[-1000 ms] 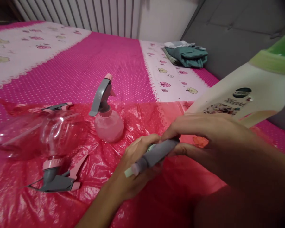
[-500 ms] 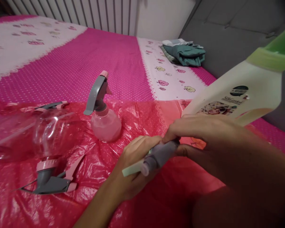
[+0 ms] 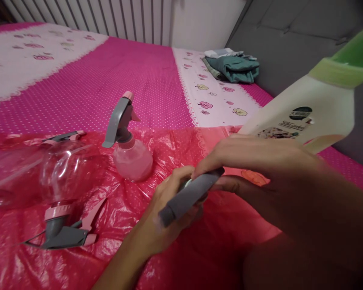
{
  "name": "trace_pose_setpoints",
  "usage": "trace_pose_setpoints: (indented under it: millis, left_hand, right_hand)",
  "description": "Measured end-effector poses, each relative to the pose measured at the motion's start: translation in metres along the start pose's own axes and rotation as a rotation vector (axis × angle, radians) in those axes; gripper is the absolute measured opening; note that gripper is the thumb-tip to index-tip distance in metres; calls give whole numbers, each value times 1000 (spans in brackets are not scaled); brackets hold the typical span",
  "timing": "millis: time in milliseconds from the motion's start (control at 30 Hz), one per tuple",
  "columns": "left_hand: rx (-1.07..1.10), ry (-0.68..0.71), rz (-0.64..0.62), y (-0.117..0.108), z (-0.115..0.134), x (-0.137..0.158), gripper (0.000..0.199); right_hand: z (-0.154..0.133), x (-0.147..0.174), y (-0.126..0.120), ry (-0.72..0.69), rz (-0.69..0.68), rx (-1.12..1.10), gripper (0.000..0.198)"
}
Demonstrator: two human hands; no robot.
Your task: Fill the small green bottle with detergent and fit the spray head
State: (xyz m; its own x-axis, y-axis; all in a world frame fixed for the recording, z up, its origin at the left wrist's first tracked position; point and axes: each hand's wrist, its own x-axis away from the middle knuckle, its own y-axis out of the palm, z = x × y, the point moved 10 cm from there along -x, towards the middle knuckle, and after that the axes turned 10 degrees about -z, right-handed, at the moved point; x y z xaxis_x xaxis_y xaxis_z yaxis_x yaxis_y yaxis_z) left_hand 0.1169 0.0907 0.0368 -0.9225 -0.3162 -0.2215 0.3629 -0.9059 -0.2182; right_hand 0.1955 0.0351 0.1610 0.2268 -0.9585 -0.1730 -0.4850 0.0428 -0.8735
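Sprayer [image 3: 192, 195] rotates, L hand [image 3: 166, 194] wrapped round it below, prob. as brace, R hand [image 3: 260, 169] pinching far end w/ fingertips.

Beyond your right hand [image 3: 268, 161] is a jug [image 3: 316, 110]; to its left, a spray bottle [image 3: 132, 159] stands on the sheet [image 3: 117, 225], right of apparently two lying bottles [image 3: 63, 173].

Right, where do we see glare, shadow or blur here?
Head view: glare on the red sheet and round clear bottle; head view: deep shadow at lower right, below the right hand; head view: blur at the near tip of the grey sprayer.
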Motion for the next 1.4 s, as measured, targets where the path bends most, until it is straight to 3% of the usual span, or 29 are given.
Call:
trace_pose_setpoints:
  millis: [100,200,333,400,567,933,1033,1100,1200,1400]
  left_hand:
    - [17,-16,21,-1,-3,1,39]
    - [-62,-69,45,-1,-5,1,43]
    - [-75,-110,27,1,-9,0,44]
    - [-86,-84,13,2,-7,-2,43]
    - [-160,-2,3,3,1,-5,36]
    - [-55,-58,21,5,-12,-1,43]
    - [-61,-114,20,5,-10,-1,36]
    - [-72,-107,5,5,-2,-3,31]
    - [-101,-52,-19,7,11,-5,27]
    - [-168,-14,-86,12,25,-2,21]
  right_hand:
    - [4,0,-8,47,65,54,8]
    - [1,-4,-2,14,39,68,12]
    - [1,-7,8,-36,-21,-91,15]
    - [10,-6,11,48,-48,-125,15]
    - [39,3,15,354,-118,42,15]
    - [36,11,21,441,-92,166,11]
    - [34,12,23,352,-127,125,13]
    - [23,11,15,197,-76,155,14]
    - [2,10,6,-19,-4,165,32]
    - [-15,-4,22,-73,-78,2,18]
